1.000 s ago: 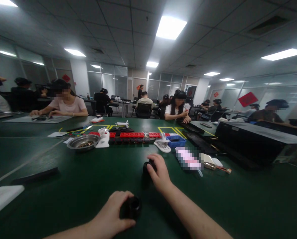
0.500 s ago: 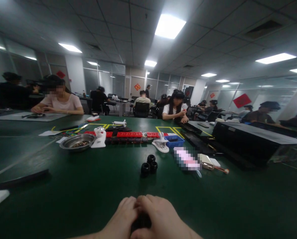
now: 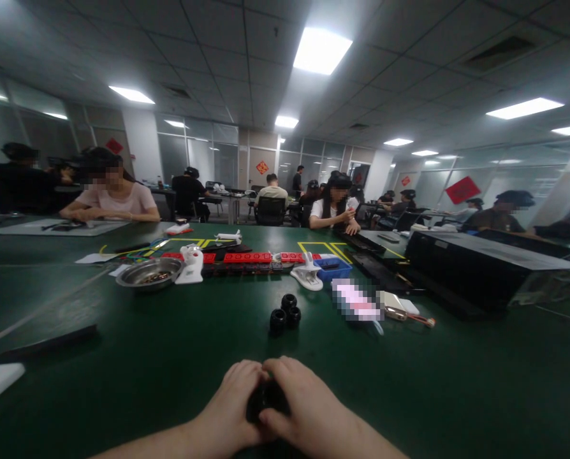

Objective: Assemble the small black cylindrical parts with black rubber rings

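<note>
Close in front of me at the table's near side, my left hand [image 3: 233,401] and my right hand [image 3: 311,398] curl toward each other, fingertips nearly meeting. Between them are dark, glossy black pieces [image 3: 262,403], mostly covered by my fingers; their exact shape and number are hidden. Both hands are closed around them. A short reach beyond, three shiny black round pieces with a hole in the top [image 3: 292,317] stand clustered on the green table [image 3: 180,357].
Behind the cluster lie a metal bowl of small parts [image 3: 146,280], a red strip [image 3: 247,257], white clamps [image 3: 306,275] and a blue bin [image 3: 335,270]. A large black case [image 3: 467,274] stands at right. A black bar [image 3: 50,344] lies left. Co-workers sit across the table.
My hands, still together round the black pieces, have moved slightly up and away from me in the view. The camera has shifted a little; the three round pieces have stayed in place.
</note>
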Tool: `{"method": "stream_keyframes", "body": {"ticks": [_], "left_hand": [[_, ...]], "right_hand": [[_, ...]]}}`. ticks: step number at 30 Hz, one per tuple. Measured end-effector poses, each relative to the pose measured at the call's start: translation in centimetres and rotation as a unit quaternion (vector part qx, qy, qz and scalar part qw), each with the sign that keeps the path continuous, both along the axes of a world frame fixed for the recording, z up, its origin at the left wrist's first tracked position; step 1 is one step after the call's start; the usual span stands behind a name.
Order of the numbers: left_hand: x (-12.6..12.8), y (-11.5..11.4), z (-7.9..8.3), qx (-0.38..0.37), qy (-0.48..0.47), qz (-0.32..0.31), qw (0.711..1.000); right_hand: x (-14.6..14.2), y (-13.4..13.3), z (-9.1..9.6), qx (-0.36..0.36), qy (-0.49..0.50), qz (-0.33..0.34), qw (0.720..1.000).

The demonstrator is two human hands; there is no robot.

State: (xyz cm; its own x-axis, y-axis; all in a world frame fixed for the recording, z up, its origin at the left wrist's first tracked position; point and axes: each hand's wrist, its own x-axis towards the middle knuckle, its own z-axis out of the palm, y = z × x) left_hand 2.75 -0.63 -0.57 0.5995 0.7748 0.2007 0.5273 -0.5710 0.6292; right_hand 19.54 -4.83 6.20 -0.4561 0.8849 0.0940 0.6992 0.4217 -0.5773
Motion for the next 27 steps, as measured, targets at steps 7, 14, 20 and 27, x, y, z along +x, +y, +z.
{"method": "stream_keyframes", "body": {"ticks": [7,14,20,27], "left_hand": [[-0.1,0.1,0.0,-0.005,0.007,0.0,1.0],[0.0,0.2,-0.4,0.006,-0.009,-0.002,1.0],[-0.3,0.3,-0.4,0.009,-0.012,-0.014,1.0],[-0.1,0.1,0.0,-0.004,-0.005,0.002,1.0]], "right_hand": [[0.4,0.2,-0.2,0.027,0.069,0.005,0.997],[-0.3,0.2,-0.9,-0.004,0.06,0.012,0.998],[-0.1,0.0,-0.6,0.029,0.081,0.01,0.996],[-0.2,0.5,-1.4,-0.001,0.03,-0.029,0.999]]}}
